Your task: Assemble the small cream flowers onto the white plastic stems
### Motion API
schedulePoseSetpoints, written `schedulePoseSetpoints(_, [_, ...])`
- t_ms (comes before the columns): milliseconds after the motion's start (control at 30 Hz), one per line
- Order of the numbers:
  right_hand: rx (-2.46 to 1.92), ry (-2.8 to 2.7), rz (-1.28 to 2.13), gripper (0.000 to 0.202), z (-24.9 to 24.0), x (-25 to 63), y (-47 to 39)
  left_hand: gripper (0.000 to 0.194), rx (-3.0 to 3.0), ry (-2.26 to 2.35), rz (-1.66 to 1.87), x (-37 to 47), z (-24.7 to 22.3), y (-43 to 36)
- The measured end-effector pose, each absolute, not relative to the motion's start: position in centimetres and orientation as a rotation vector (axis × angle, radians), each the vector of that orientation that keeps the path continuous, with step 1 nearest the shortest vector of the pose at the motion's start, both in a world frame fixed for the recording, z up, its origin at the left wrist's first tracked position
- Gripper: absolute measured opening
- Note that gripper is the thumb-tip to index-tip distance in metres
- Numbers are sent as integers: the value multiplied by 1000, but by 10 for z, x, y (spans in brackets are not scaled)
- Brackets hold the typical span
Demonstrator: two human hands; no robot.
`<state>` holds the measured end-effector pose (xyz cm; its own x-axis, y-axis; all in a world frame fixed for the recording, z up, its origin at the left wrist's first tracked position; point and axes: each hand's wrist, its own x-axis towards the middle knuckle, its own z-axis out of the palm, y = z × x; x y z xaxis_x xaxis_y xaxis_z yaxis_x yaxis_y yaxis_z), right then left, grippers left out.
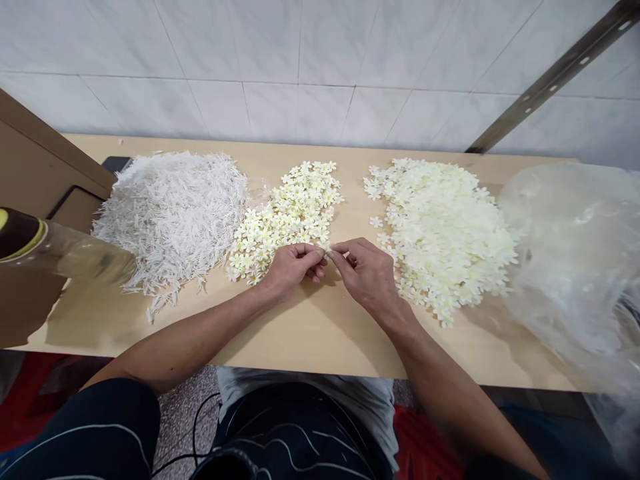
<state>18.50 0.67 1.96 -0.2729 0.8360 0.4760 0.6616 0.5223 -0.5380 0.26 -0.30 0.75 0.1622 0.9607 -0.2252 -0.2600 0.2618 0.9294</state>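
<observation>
My left hand (pixel 293 268) and my right hand (pixel 367 272) meet over the middle of the table, thumbs and forefingers pinched together tip to tip. A small pale artificial flower (pixel 325 245) shows at the joined fingertips; the fingers cover most of what they hold. Just beyond my left hand spreads a pile of artificial flowers with yellow centres (pixel 295 210). To the right of my right hand lies a bigger heap of pale yellow-white flower pieces (pixel 445 227). Farther left is a large mound of thin white stick-like pieces (pixel 175 207).
A clear plastic bottle with a dark cap (pixel 75 257) stands at the left, near a brown cardboard box (pixel 45 153). A clear plastic bag (pixel 575 247) bulges over the table's right end. Behind the table (pixel 310 340) rises a tiled wall (pixel 320 53) with a slanting metal strip (pixel 545 87).
</observation>
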Motion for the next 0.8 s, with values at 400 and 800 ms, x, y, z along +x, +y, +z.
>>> schedulePoseSetpoints(400, [-1254,-2007,314,22,22,181,2,39,883,903,1073,1,3,-1])
schedulePoseSetpoints(800, [-1400,-1866,500,18,20,179,0,37,850,900,1065,1,4,-1])
